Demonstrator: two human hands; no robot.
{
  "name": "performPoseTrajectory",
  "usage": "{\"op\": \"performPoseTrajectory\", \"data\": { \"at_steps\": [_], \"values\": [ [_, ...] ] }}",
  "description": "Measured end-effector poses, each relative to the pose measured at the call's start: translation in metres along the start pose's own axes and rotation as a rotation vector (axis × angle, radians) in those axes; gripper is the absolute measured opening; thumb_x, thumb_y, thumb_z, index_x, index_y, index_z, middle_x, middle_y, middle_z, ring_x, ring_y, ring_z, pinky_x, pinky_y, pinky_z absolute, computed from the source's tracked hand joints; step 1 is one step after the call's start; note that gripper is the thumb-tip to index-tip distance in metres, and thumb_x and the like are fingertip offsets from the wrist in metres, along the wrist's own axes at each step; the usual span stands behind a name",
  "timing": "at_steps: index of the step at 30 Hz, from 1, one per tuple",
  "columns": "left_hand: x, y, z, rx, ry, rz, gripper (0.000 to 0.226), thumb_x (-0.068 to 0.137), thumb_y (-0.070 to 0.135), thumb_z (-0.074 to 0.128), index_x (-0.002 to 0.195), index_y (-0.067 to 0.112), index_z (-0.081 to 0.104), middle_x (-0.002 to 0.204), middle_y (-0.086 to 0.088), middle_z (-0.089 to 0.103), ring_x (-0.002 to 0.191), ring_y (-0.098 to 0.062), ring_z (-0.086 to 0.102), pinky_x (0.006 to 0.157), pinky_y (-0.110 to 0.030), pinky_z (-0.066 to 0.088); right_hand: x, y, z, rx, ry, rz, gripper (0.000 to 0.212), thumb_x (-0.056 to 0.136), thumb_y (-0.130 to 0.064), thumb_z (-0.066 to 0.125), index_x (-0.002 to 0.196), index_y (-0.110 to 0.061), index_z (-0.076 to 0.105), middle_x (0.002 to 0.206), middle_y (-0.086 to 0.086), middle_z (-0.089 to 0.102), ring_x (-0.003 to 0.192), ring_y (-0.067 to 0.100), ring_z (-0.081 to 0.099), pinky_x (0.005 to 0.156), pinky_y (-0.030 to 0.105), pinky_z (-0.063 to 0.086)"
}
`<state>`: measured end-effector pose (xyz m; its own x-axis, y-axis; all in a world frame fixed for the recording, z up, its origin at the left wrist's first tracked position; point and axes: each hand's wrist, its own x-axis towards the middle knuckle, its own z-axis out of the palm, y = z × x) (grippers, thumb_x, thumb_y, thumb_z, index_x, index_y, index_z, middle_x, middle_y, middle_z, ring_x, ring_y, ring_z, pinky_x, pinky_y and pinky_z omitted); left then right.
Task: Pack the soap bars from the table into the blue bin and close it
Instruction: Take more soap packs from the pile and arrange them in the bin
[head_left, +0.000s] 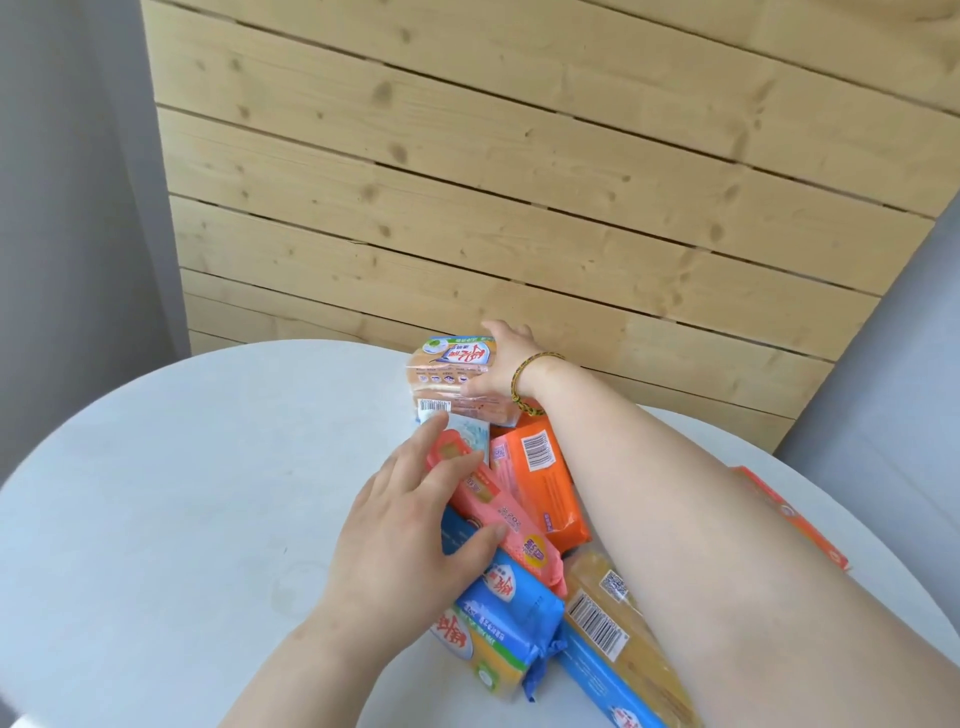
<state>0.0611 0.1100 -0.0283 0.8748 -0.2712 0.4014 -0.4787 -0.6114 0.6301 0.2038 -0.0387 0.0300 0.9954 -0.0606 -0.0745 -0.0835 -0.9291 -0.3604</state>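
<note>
**Soap bars heaped on a round white surface, both grips on the heap**

*Materials and shapes.* The round surface (156, 493) is matt white and smooth, and stands before a wall of pale, knotty wood planks (519, 182). A heap of soap bars lies at its middle, all oblong and film-wrapped. At the near side are a yellow bar (493, 665) and a blue bar (519, 603), each with crimped ends. A pink bar (498, 512) lies slantwise on top, with a pale blue pack (470, 431) just beyond it. A clear multipack (447, 371) of tan bars closes the far end. Further right lie a glossy orange bar (543, 483), a translucent amber bar (613, 623) and a long blue bar (602, 691), the last two partly under the right forearm. A flat orange box (789, 514) lies apart at the right.

*Writing.* Red brush-style characters on white ovals mark the yellow bar, the blue bar and the multipack; they are too blurred to read. Barcodes show on the multipack, the orange bar and the amber bar, which also carries a square code.

*Pose.* The left grip (410, 525) is released: its straight, spread fingers lie flat on the pink bar and its thumb lies on the blue bar. The right grip (501, 364) reaches across the heap and grasps the multipack's right end, fingers curled over the far edge and thumb on the near face. A braided bracelet (515, 387) circles its wrist.
</note>
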Motion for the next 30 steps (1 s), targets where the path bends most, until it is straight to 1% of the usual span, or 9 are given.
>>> {"op": "performPoseTrajectory", "data": {
  "at_steps": [10,14,17,19,21,23,25,27,30],
  "values": [
    [-0.001,0.0,-0.004,0.022,-0.004,0.007,0.055,0.077,0.049,0.056,0.128,0.035,0.042,0.153,0.012,0.011,0.134,-0.009,0.02,0.108,-0.024,0.014,-0.019,0.004,-0.014,0.238,0.228,-0.011,0.083,0.069,-0.024,0.075,0.138,-0.018,0.029,0.136,0.012,0.032,0.122,0.027,0.043,0.101,0.028,0.035],
    [0.002,0.013,-0.002,0.015,0.043,-0.001,0.055,0.078,0.045,0.058,0.128,0.03,0.044,0.153,0.004,0.015,0.139,-0.014,0.013,0.112,-0.028,0.005,-0.049,0.008,-0.053,0.346,0.301,-0.048,0.076,0.068,-0.022,0.076,0.133,-0.016,0.036,0.133,0.011,0.041,0.108,0.019,0.05,0.088,0.022,0.037],
    [0.003,0.034,-0.001,-0.035,0.116,0.024,0.056,0.078,0.034,0.064,0.13,0.023,0.045,0.151,-0.001,0.024,0.138,-0.021,0.021,0.112,-0.034,0.013,-0.089,0.019,-0.084,0.376,0.317,-0.075,0.069,0.068,-0.02,0.077,0.127,-0.016,0.042,0.122,0.007,0.054,0.098,0.015,0.053,0.082,0.021,0.04],
    [0.002,0.051,0.0,-0.057,0.174,0.065,0.063,0.072,0.022,0.071,0.13,0.016,0.045,0.147,-0.007,0.032,0.133,-0.029,0.033,0.109,-0.039,0.022,-0.123,0.029,-0.101,0.42,0.296,-0.076,0.063,0.067,-0.019,0.077,0.121,-0.021,0.046,0.101,-0.004,0.06,0.084,0.01,0.056,0.072,0.017,0.047],
    [-0.003,0.074,0.004,-0.079,0.212,0.136,0.075,0.064,0.014,0.078,0.131,0.011,0.043,0.142,-0.013,0.038,0.128,-0.035,0.04,0.102,-0.04,0.026,-0.164,0.048,-0.117,0.473,0.258,-0.06,0.054,0.068,-0.016,0.076,0.113,-0.026,0.048,0.086,-0.013,0.058,0.072,0.003,0.057,0.057,0.013,0.05],
    [-0.009,0.094,0.009,-0.078,0.241,0.238,0.087,0.059,0.011,0.081,0.134,0.01,0.036,0.141,-0.011,0.035,0.127,-0.034,0.04,0.1,-0.04,0.026,-0.201,0.069,-0.129,0.524,0.19,-0.033,0.042,0.071,-0.01,0.073,0.101,-0.028,0.049,0.085,-0.012,0.057,0.069,0.003,0.057,0.048,0.013,0.051],
    [-0.016,0.118,0.016,-0.096,0.25,0.368,0.095,0.058,0.014,0.079,0.137,0.015,0.027,0.139,-0.005,0.025,0.129,-0.025,0.032,0.104,-0.035,0.027,-0.241,0.094,-0.138,0.531,0.127,0.006,0.037,0.072,-0.009,0.072,0.091,-0.033,0.051,0.092,-0.01,0.057,0.073,0.006,0.059,0.052,0.017,0.053],
    [-0.021,0.144,0.024,-0.112,0.223,0.49,0.095,0.058,0.019,0.074,0.136,0.014,0.021,0.137,-0.003,0.022,0.127,-0.02,0.024,0.104,-0.031,0.02,-0.278,0.119,-0.143,0.522,0.073,0.052,0.036,0.072,-0.01,0.072,0.088,-0.035,0.053,0.096,-0.01,0.056,0.079,0.008,0.059,0.064,0.024,0.053],
    [-0.031,0.182,0.04,-0.091,0.077,0.678,0.092,0.057,0.028,0.069,0.134,0.011,0.02,0.135,0.0,0.027,0.127,-0.018,0.024,0.103,-0.033,0.018,-0.326,0.156,-0.143,0.542,0.008,0.123,0.036,0.065,-0.014,0.076,0.087,-0.033,0.054,0.095,-0.012,0.056,0.083,0.005,0.059,0.078,0.029,0.051]
  ]
}}
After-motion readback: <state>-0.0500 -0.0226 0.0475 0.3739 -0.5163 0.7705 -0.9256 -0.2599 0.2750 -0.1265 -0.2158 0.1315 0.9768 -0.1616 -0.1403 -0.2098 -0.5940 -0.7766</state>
